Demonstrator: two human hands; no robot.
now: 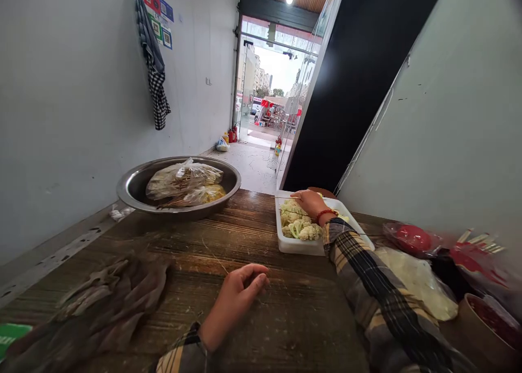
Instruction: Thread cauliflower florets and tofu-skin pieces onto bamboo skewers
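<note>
Head view: the person's right hand (312,203), a red bracelet (326,213) at its wrist, reaches into a white tray (299,247) of cauliflower florets (299,227) on the far right part of the wooden worktop (253,221). Its fingers point down among the florets, beside a thin stick that crosses the tray – whether this grip is spread or pinching anything cannot be told. Nearer the middle, the left hand (241,292) is over the worktop, fingers curled and thumb close to the index finger; a thin stick (214,255) runs up to it, but I cannot tell whether that grip pinches it. Left of the tray stands a wide metal basin (183,213) with clear plastic bags (185,177) inside, some holding sticks. A crumpled brown cloth-like heap (134,302) lies near the left edge. Along the right side – partly blurred – are a plastic bag with pale contents (420,275), a red wrapped item (414,237), and a round tan container (481,329) with dark red contents.
</note>
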